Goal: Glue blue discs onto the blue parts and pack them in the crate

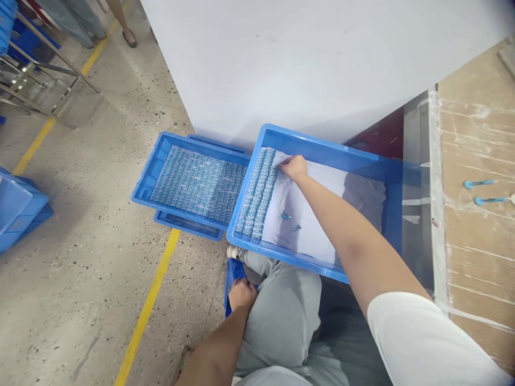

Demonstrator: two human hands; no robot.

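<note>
My right hand (294, 168) reaches into a blue plastic tray (298, 254), its fingers pinched together at the edge of the packed rows of small blue-and-silver parts (257, 193). Whatever is between those fingertips is too small or hidden to make out. White sheeting (322, 185) lines the tray under the rows. Two loose blue pieces, one (286, 214) above the other (296, 228), lie on it. Down beside my knee, my left hand (242, 294) is curled next to a blue plastic item (228, 305); its fingertips are hidden.
Left of my tray, another blue tray (147, 199) filled with similar parts sits on stacked trays. Two blue pieces (478, 183) lie on the cardboard-covered table (475, 268). A white panel (281, 64) stands ahead. Blue bins (24, 209), a metal frame (60, 67) and people's legs (76, 21) are farther left.
</note>
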